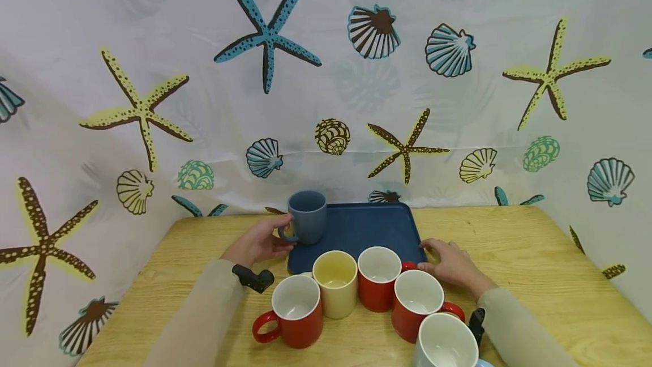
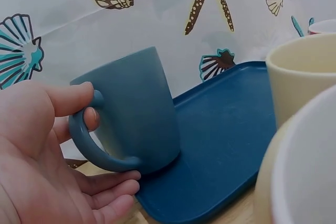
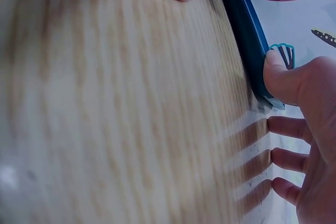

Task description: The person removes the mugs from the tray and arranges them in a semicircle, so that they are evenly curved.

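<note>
A blue-grey mug (image 1: 311, 225) stands on the left end of the dark blue tray (image 1: 372, 231). My left hand (image 1: 262, 239) pinches the mug's handle between thumb and forefinger. In the left wrist view the mug (image 2: 136, 108) leans in the tilted picture, its base at the tray's corner, and the other fingers (image 2: 113, 208) lie below the handle. At the tray's right side is my right hand (image 1: 450, 262). Seen from the right wrist, its thumb (image 3: 281, 80) touches the tray's edge, while the loosely spread fingers (image 3: 289, 160) rest beside it, holding nothing.
In front of the tray a curved row of mugs stands close together: a red mug (image 1: 300, 324), a cream mug (image 1: 338, 296), two more red mugs (image 1: 376, 294) and a pale blue mug (image 1: 443, 344). A patterned cloth (image 1: 326, 84) hangs behind the wooden table (image 1: 509, 265).
</note>
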Demonstrator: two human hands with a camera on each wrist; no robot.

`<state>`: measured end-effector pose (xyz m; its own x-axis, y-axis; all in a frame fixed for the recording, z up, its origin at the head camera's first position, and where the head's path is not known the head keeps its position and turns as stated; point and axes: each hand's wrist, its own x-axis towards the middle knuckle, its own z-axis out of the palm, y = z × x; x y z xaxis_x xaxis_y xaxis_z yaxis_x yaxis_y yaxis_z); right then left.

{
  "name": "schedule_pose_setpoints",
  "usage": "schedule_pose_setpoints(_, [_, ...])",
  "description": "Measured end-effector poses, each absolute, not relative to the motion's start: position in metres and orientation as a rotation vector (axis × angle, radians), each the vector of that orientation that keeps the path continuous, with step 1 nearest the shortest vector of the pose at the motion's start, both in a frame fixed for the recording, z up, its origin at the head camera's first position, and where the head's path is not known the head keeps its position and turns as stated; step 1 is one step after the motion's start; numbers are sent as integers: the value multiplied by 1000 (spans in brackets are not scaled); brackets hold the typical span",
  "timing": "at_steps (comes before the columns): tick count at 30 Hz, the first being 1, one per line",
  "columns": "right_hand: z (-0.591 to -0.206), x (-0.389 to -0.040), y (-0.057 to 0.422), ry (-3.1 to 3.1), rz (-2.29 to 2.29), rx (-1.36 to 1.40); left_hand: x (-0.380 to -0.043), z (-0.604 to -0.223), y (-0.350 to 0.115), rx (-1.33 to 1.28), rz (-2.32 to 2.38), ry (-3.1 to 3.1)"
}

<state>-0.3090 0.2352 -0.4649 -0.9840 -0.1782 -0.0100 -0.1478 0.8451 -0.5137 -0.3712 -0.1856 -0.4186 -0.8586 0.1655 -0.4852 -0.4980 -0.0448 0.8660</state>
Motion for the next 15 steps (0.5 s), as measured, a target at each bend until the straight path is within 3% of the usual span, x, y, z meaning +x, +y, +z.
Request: schedule_pose_setpoints(15, [-464, -307, 235, 2954, -817, -260, -353, -426, -191, -287, 2057, 1716])
